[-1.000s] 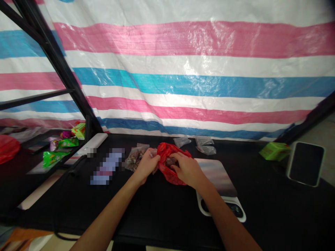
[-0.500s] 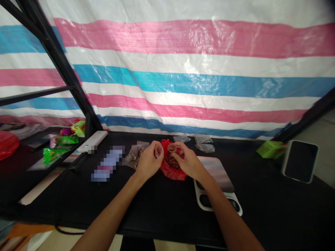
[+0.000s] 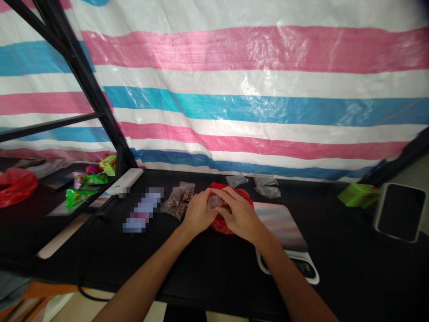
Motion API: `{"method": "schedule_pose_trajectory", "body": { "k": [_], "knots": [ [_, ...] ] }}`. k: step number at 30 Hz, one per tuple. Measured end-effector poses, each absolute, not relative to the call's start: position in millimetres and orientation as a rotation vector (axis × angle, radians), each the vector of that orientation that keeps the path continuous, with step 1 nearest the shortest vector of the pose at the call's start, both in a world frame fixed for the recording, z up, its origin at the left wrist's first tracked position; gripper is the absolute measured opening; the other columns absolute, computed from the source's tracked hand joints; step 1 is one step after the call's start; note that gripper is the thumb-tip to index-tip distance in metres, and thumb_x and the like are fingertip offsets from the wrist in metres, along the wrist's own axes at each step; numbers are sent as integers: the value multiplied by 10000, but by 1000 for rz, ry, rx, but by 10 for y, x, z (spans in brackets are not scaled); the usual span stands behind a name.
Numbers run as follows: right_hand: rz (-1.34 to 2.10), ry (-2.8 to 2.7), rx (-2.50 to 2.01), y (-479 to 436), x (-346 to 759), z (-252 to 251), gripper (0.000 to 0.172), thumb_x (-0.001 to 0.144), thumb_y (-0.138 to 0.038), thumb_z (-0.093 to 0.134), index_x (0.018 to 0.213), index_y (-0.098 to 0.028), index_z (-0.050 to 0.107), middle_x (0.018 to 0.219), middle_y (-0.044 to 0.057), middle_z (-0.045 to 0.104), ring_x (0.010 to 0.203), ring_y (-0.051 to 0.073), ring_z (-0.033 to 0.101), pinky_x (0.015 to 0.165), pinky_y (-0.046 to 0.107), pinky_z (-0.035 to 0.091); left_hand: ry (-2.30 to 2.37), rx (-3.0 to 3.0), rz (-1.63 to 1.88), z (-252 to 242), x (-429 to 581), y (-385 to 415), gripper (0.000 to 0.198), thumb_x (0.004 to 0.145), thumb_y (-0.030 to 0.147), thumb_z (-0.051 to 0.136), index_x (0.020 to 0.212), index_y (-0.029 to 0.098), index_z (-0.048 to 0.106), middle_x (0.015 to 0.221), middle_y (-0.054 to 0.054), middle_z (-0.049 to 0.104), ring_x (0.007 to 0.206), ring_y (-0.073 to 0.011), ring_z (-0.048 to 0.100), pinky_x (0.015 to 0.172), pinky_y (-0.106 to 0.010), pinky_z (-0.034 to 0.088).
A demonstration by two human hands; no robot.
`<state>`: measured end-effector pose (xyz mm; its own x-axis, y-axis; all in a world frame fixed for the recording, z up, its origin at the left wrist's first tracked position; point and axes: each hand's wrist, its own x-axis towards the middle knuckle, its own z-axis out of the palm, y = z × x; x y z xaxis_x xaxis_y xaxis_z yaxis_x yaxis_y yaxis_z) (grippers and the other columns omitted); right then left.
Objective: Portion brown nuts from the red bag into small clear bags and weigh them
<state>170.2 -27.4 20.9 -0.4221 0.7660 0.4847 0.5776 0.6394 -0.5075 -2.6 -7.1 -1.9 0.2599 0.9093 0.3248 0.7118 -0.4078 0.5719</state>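
My left hand point(image 3: 200, 211) and my right hand point(image 3: 243, 217) meet over a red plastic bag point(image 3: 247, 197). Between their curled fingers sits a small clear plastic cup point(image 3: 214, 202), gripped from both sides. Fingers cover most of it, so I cannot tell whether one cup or two are pressed together there. Brown bits in the bag are mostly hidden beneath the hands. Beside my left hand lie small clear bags point(image 3: 177, 203) filled with brown pieces. A kitchen scale point(image 3: 281, 223) with a shiny metal top stands under my right forearm.
Flat clear bags point(image 3: 268, 190) lie at the back of the black table point(image 3: 208, 273). To the right are a green box point(image 3: 357, 195) and a phone point(image 3: 400, 212). Green snack packets point(image 3: 80, 197), a white bar-shaped device point(image 3: 125, 181) and a black cable point(image 3: 80, 255) are left.
My hands have come together over the red bag; before, they were apart, each with a small clear cup, the right one holding brown bits. The view has shifted slightly left.
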Motion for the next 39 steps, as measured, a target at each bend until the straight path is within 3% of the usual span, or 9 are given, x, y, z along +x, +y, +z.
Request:
{"method": "schedule_pose_trajectory", "body": {
  "k": [4,8,11,16,22,28,33,39],
  "knots": [
    [305,-2094,-1138,-233,1717,198,253,969,-291,627,1218,-254,653,1114,58,680,1077,248,625,977,404,485,1495,2222,919,12,-30,-79,120,883,288,632,989,234,619,956,-19,732,877,-225,675,797,-317,439],
    [266,-1976,-1163,-172,1795,169,292,971,-174,570,1254,-240,606,1226,73,655,1159,234,602,1015,382,460,1632,2137,901,39,-73,-44,91,932,330,572,919,241,559,818,-4,686,751,-204,654,660,-289,380],
    [295,-2062,-1237,-149,1880,135,341,901,-67,580,1189,-242,631,1200,58,675,1144,235,604,1017,380,447,1772,2029,879,41,-123,-12,109,947,335,536,890,244,515,800,-10,674,743,-213,655,640,-291,352],
    [371,-2259,-1313,-173,1916,78,287,863,-120,677,1120,-247,661,1166,49,701,1111,245,613,990,383,433,1740,1826,798,-43,-175,-17,240,899,428,608,925,220,492,837,-53,675,759,-231,657,661,-304,397],
    [432,-2259,-1416,-215,1870,72,223,919,-226,659,1141,-239,647,1154,69,689,1032,231,657,872,341,458,1255,1589,962,-150,-123,8,227,737,161,630,924,197,506,831,5,629,755,-154,600,714,-266,474],
    [476,-2220,-1349,-208,1848,63,362,839,-32,601,1125,-251,635,1222,37,657,1063,198,652,909,308,450,1147,1181,1101,-129,-64,47,206,700,141,583,897,194,552,795,30,622,703,-114,584,668,-223,460],
    [462,-2160,-1431,-200,1828,35,276,864,-115,641,1108,-243,634,1152,41,707,1047,215,669,885,315,453,1152,1153,1179,-101,-32,69,197,695,129,576,877,195,540,781,29,604,693,-114,576,666,-229,457],
    [510,-2051,-1481,-148,1847,-13,202,932,-168,574,1110,-251,619,1057,40,740,986,214,687,826,313,459,1385,1579,1439,-49,-55,84,221,731,114,599,870,223,467,746,60,510,666,-114,522,657,-233,421]
  ]
}}
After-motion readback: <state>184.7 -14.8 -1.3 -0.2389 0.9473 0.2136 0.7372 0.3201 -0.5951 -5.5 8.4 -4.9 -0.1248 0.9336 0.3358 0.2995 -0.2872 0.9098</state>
